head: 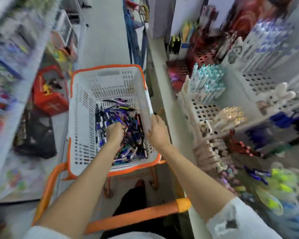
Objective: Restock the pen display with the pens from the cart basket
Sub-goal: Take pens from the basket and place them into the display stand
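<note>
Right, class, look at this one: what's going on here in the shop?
A person stands over a white basket on an orange cart. Their left hand is down in the loose pens, fingers curled round a few. Their right hand is open at the basket's right wall, holding nothing. The pen display on the shelf to the right shows unfilled holes.

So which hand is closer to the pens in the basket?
Left. The left hand is down in the pens, fingers curled into them; the right hand is aside, at the right wall of the basket.
</note>
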`<control>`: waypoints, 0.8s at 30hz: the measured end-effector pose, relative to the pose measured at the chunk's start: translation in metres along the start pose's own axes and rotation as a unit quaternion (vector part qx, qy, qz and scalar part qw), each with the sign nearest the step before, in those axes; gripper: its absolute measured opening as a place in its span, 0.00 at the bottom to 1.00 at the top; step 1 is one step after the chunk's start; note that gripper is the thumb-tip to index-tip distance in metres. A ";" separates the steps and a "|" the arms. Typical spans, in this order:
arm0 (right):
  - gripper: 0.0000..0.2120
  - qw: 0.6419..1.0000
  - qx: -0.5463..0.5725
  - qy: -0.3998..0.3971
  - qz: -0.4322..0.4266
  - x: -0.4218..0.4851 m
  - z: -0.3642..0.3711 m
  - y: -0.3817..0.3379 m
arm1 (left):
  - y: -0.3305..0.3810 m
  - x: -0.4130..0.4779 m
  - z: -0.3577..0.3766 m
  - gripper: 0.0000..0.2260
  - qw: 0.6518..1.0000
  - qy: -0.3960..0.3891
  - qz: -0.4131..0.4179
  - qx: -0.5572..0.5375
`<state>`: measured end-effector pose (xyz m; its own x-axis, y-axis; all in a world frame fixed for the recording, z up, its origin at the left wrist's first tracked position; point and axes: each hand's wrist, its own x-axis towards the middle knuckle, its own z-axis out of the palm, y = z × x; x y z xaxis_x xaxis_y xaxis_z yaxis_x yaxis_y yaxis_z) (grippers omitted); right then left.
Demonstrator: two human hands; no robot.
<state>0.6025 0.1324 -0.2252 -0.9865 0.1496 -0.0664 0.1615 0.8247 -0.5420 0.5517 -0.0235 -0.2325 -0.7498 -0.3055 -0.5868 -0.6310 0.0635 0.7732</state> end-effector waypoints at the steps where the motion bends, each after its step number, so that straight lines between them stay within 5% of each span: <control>1: 0.30 1.000 -0.009 -0.015 0.013 0.003 0.010 0.001 | -0.009 0.012 -0.004 0.07 1.000 0.008 -0.014 -0.003; 5: 0.42 0.997 -0.050 -0.042 0.040 -0.004 0.040 0.016 | -0.051 0.062 -0.014 0.11 0.996 0.006 -0.065 0.059; 10: 0.44 0.998 -0.057 -0.016 0.034 -0.009 0.047 0.019 | -0.088 0.096 0.003 0.04 0.965 -0.100 -0.135 0.202; 13: 0.43 0.998 -0.042 -0.016 0.038 -0.009 0.050 0.024 | -0.102 0.099 0.024 0.19 0.929 -0.198 -0.108 0.293; 15: 0.43 0.999 -0.036 -0.016 0.034 -0.009 0.052 0.025 | -0.109 0.100 0.035 0.33 0.937 -0.180 -0.073 0.292; 24: 0.41 0.999 0.002 -0.002 0.037 -0.009 0.053 0.026 | -0.105 0.110 0.066 0.26 0.921 -0.097 -0.027 0.377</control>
<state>0.6143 0.1235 -0.2836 -0.9718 0.2085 -0.1101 0.2346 0.8096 -0.5381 0.5227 -0.0009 -0.3943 -0.6891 -0.1569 -0.7075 -0.5724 0.7166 0.3985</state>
